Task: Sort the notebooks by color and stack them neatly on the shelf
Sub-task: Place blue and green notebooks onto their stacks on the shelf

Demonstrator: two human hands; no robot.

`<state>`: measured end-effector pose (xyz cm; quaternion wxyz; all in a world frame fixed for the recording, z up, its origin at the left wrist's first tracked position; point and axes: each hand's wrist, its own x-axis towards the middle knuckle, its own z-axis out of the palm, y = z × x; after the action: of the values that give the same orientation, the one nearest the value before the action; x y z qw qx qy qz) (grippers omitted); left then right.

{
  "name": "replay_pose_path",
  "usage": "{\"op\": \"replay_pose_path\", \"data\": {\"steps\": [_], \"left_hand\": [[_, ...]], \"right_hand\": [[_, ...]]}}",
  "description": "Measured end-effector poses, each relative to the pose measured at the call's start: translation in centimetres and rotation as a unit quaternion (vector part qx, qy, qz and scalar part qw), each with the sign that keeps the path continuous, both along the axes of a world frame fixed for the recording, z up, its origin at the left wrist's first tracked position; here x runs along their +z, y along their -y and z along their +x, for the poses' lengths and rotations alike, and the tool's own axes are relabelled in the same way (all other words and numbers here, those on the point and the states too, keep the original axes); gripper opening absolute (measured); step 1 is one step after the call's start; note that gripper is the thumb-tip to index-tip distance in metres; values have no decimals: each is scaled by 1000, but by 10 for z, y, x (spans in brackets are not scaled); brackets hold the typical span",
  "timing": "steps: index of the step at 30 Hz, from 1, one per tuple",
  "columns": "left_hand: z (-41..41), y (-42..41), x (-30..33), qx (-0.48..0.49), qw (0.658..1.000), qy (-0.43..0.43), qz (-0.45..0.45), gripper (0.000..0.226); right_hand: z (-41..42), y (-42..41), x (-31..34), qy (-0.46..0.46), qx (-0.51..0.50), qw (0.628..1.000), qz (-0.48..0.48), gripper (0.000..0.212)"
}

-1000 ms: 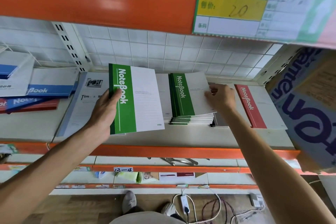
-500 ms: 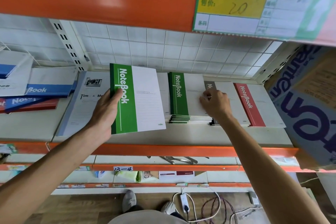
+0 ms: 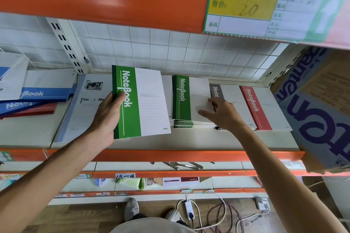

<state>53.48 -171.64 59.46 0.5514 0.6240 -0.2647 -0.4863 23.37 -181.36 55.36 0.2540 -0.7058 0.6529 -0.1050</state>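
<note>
My left hand (image 3: 107,117) grips a green-and-white notebook (image 3: 141,100) by its spine edge and holds it tilted above the shelf (image 3: 170,155), just left of the green notebook stack (image 3: 181,98). Over that stack's right side lies my right hand (image 3: 222,115), thumb flat on the top cover and fingertips at the stack's right edge. Right of the stack lie a grey notebook (image 3: 216,91) and a red notebook (image 3: 251,104). At the far left are blue notebooks (image 3: 43,93), with a red one (image 3: 37,111) under them.
A white book with a blue spine (image 3: 85,108) lies flat behind my left hand. At the shelf's right end leans a large cardboard box (image 3: 312,109). An orange upper shelf with a price card (image 3: 265,4) hangs overhead. Cables and a power strip (image 3: 189,209) lie on the floor.
My right hand had the top covers of the green stack lifted; they now lie flat, and the hand has slid down and left onto the stack. The held green notebook barely moved.
</note>
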Motion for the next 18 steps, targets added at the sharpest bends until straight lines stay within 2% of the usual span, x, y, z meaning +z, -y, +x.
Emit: {"op": "replay_pose_path", "data": {"steps": [3,5,7,12,18], "left_hand": [[2,0,-1,6,1000,-1,2,13],[3,0,-1,7,1000,0,2,13],[3,0,-2,3,1000,-1,1,14],[4,1,-2,-3,1000,-1,3,15],[9,0,-2,5,1000,4,3,13]], "right_hand": [[-2,-2,2,-9,25,999,18,96],[0,-3,3,-59,90,994,1,109],[8,-6,5,-105,176,978,-24,113],[42,-5,2,-154,314,934,-71,98],[51,2,4,-142,325,934,-35,86]]}}
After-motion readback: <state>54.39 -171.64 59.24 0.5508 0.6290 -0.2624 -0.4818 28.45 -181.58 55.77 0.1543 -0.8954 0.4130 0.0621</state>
